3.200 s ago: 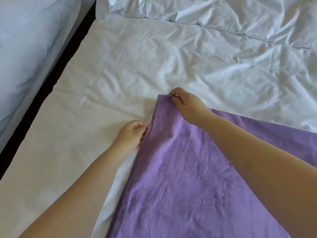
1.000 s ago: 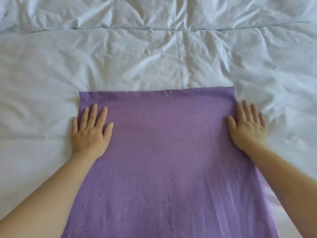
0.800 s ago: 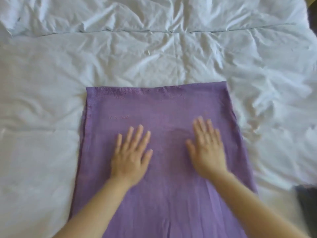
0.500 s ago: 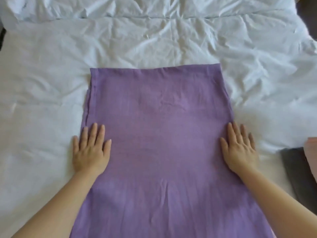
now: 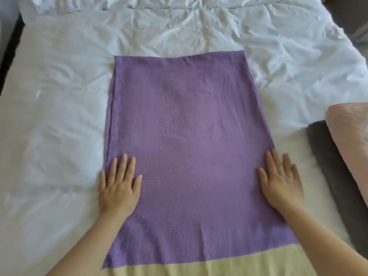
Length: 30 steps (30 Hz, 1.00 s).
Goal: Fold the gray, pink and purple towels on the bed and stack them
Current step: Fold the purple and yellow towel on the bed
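Risks, left to right:
- Sheet (image 5: 49, 136) under everything was soft and creased. Pressing hard could drag it and skew the towel.
- Left hand (image 5: 118, 188) lay flat and palm down on the purple towel (image 5: 189, 126) at its left edge. Its fingers were straight and slightly spread, holding nothing, and the outer finger was over the edge on the sheet. A flat palm has no grip, so a sideways push could bunch the cloth rather than smooth it.
- The towel's left edge showed two layers slightly offset. Likely the next fold would lock that in.
- The towel lay lengthwise mid-bed. A pale yellow band (image 5: 199, 267) crossed its near end; I couldn't tell whether that was part of the towel.
- Right hand (image 5: 281, 183) was also flat and empty, lying across the right edge. It was blurred, so probably moving.
- Gray towel (image 5: 334, 176) sat near the right edge with the pink towel (image 5: 350, 136) on it. A wide sweep or fold to that side could knock the stack.

Versus 0.5 s earlier:
- Both hands had slid along the edges toward the person, further from the far hem.
- The view had pulled back, so the band was newly visible.
- More of the gray and pink towels showed.
- The towel itself hadn't shifted noticeably.
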### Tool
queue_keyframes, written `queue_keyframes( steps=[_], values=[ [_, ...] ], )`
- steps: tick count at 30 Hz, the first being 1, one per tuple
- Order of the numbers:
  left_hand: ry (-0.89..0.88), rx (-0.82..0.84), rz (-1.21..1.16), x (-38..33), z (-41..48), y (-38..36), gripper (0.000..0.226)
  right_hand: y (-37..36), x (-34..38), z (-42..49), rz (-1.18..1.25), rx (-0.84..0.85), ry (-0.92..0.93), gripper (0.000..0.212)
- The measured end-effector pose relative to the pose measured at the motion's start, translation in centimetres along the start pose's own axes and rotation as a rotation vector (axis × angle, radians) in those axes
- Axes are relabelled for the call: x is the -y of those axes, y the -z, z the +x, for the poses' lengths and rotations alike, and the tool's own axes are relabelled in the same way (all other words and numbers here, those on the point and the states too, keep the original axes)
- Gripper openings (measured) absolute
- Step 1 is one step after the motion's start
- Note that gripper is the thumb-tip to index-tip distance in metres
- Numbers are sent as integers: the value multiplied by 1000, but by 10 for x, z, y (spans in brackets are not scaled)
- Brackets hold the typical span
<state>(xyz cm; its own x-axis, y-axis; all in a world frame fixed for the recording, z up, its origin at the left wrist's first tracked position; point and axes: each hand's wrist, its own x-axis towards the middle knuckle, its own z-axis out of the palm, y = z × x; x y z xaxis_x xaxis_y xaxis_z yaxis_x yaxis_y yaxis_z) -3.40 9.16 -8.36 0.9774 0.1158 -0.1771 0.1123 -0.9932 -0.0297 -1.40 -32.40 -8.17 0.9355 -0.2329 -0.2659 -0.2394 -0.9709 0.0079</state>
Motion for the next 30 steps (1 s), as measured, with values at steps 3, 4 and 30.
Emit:
queue_keyframes(
  steps=[3,4,30],
  values=[
    [-50,-100,-83,-35,-28,8,63,6,31,-29,109,-118,24,62],
    [-137,-118,-114,-54,-42,8,61,7,52,-44,169,-150,109,63],
    [538,-51,-726,-8,-291,-36,61,-68,-93,-259,613,-31,-194,50]
  ],
)
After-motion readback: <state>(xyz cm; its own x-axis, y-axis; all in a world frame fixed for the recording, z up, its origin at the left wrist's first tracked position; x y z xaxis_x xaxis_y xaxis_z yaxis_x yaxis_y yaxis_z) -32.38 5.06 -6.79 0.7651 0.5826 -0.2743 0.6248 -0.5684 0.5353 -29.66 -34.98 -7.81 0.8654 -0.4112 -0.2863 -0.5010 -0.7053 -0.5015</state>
